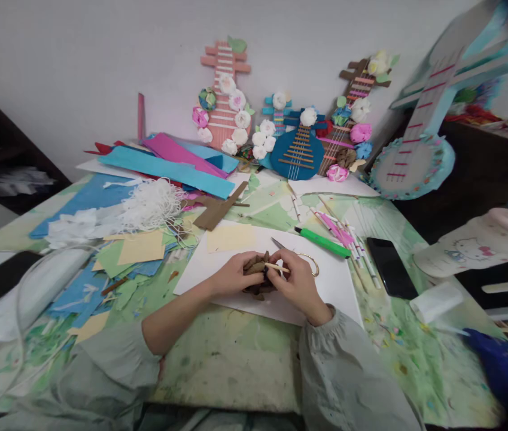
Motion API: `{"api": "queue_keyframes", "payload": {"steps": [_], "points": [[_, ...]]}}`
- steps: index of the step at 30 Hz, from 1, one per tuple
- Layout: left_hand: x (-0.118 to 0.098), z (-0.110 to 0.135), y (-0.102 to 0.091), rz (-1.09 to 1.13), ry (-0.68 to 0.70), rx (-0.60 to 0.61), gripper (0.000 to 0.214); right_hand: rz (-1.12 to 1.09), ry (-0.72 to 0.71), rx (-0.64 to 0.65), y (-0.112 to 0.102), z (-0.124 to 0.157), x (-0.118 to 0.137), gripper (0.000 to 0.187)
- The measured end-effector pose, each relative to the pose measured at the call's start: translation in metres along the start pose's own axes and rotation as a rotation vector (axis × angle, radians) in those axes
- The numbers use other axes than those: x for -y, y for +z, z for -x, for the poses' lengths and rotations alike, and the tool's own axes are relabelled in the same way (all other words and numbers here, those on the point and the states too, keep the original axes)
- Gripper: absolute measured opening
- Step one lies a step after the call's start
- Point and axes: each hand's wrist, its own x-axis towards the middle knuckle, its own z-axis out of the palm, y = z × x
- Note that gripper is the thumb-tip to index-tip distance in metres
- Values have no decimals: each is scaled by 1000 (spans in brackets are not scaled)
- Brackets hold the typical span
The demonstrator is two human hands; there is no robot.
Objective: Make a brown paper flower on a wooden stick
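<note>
My left hand (229, 274) is closed around a crumpled brown paper flower (258, 294), whose ruffled edges show above and below the fingers. With its thumb and fingers pinched, my right hand (301, 286) holds a thin pale wooden stick (277, 267) whose tip touches the flower. Both hands are over a white sheet of paper (332, 287). Just behind the right hand lies a pair of scissors with gold handles (315, 264), partly covered by that hand. A pale yellow paper piece (231, 237) rests on the sheet beyond the left hand.
A green cutter (324, 242), several markers (334, 230) and a black phone (391, 266) lie to the right. Paper scraps (141, 248), white string (155, 203) and coloured paper strips (168, 170) cover the left. Decorated paper instruments (297, 152) stand along the wall.
</note>
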Motion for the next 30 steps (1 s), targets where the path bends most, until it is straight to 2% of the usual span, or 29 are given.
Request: {"api": "queue_keyframes", "payload": {"steps": [3,8,12,17,25,30], "points": [[0,0,-1,-74,34,-41,25,-9,-22,14,-1,0,0,5],[9,-3,-4,-58,53,-155,32,-10,-55,69,-1,0,0,9],[16,-6,-5,-44,74,-197,33,59,-53,109,-1,-1,-5,12],[17,-6,-5,-41,90,-248,46,158,-54,125,-1,0,-8,15],[19,-8,-4,72,59,-245,35,273,-80,150,1,1,-2,11],[21,-8,0,-36,26,-321,26,395,-85,91,10,3,-1,12]]}}
